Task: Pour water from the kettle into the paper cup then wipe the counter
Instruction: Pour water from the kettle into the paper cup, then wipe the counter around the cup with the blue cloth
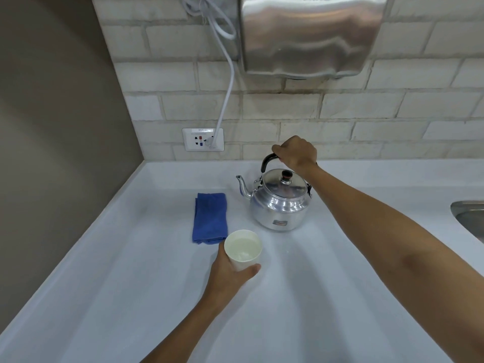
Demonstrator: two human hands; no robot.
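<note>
A shiny metal kettle (277, 205) stands upright on the white counter (131, 284), its spout pointing left and its lid on. My right hand (296, 153) is closed around the kettle's black top handle. A white paper cup (243, 248) holding water sits a little in front of the kettle, and my left hand (230, 276) grips it from below and the side. A folded blue cloth (209, 218) lies flat on the counter just left of the kettle and behind the cup.
A steel sink (468, 218) edge shows at the far right. On the brick wall behind hang a metal hand dryer (311, 35) and a white socket plate (203, 139) with a cable plugged in. A brown wall closes the left side.
</note>
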